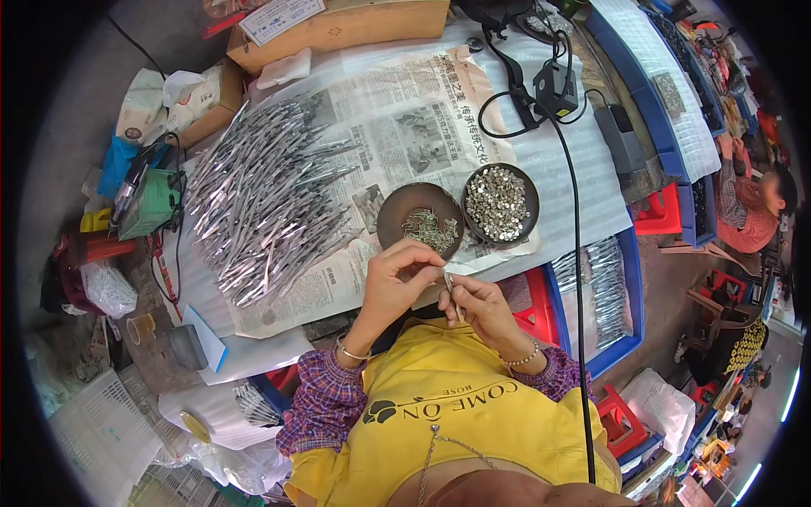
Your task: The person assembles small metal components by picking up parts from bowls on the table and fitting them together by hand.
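Note:
My left hand (pixel 400 272) is closed in a pinch at the near side of a dark bowl (pixel 395 213). Whatever lies between its fingertips is too small to make out. My right hand (pixel 483 311) grips a slim silvery metal piece (pixel 449 279), whose upper end meets the left fingertips. Small thin metal pins (pixel 432 228) lie in that bowl. Touching it on the right, a second dark bowl (pixel 535 213) is filled with small round metal pieces (pixel 497 203). To the left, a large heap of long slim metal parts (pixel 262 203) covers part of the newspaper (pixel 372 135).
A black cable (pixel 576 245) runs down the right side past my arm. Beyond the bowls sits a black boxy device (pixel 556 88) with straps. Right of the table, a blue tray (pixel 635 296) holds more metal parts. A green box (pixel 150 204) stands left; another person (pixel 748 203) sits far right.

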Action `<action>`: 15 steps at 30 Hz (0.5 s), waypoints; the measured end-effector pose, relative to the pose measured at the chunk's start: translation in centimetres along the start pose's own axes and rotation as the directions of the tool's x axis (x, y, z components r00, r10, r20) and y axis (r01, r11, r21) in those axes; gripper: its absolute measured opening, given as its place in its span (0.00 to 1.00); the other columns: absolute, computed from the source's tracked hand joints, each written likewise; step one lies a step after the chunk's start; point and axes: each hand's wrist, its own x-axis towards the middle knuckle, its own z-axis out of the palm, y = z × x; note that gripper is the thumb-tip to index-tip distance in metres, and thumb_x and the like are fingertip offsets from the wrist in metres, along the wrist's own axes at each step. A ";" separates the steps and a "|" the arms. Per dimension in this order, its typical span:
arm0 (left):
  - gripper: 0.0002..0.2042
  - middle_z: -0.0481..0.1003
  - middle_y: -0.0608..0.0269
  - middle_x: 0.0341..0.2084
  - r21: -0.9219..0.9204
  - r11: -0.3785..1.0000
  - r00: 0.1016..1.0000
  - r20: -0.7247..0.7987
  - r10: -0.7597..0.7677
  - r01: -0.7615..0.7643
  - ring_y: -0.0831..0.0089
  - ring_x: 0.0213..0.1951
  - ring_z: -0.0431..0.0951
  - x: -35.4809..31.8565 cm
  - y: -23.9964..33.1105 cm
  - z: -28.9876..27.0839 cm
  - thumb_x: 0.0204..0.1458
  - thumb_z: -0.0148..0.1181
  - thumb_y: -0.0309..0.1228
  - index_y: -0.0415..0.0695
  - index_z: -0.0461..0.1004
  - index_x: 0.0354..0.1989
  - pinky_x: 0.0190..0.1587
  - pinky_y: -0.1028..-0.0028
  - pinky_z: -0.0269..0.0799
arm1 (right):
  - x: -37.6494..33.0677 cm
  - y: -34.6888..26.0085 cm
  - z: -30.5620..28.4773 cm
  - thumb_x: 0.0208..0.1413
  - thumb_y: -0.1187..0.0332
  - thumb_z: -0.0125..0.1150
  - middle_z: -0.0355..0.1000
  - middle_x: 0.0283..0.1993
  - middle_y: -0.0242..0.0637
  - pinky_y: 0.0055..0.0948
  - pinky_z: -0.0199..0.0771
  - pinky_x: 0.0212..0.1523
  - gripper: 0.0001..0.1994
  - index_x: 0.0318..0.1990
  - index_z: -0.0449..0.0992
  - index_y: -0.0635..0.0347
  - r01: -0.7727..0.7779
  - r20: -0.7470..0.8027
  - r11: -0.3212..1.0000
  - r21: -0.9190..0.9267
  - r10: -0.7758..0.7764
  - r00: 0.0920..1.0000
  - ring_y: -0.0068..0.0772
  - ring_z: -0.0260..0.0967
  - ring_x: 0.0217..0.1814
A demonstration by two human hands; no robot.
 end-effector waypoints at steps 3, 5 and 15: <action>0.06 0.72 0.62 0.30 0.039 0.999 0.999 0.032 -0.015 0.014 0.78 0.32 0.73 -0.1 0.5 0.0 0.42 0.58 0.15 0.36 0.76 0.29 0.33 0.81 0.69 | -0.1 0.0 0.0 0.61 0.70 0.47 0.70 0.34 0.34 0.20 0.70 0.30 0.16 0.54 0.66 0.66 0.010 0.002 1.000 -0.016 -0.010 1.000 0.19 0.66 0.29; 0.07 0.72 0.62 0.28 0.151 0.988 1.000 -0.004 0.025 -0.024 0.78 0.29 0.74 -0.1 1.2 0.4 0.40 0.59 0.15 0.37 0.76 0.29 0.30 0.81 0.70 | -0.1 0.1 0.0 0.61 0.70 0.47 0.70 0.34 0.33 0.20 0.70 0.30 0.16 0.55 0.66 0.65 0.019 0.003 0.999 -0.031 -0.019 1.000 0.19 0.65 0.29; 0.06 0.72 0.61 0.26 0.275 0.945 0.975 -0.084 0.206 -0.176 0.72 0.26 0.74 -0.4 0.9 0.6 0.39 0.60 0.17 0.39 0.75 0.28 0.26 0.78 0.69 | 0.0 0.3 0.4 0.60 0.71 0.48 0.70 0.33 0.32 0.18 0.68 0.27 0.16 0.55 0.66 0.66 0.111 0.015 0.981 -0.157 -0.110 0.994 0.17 0.64 0.27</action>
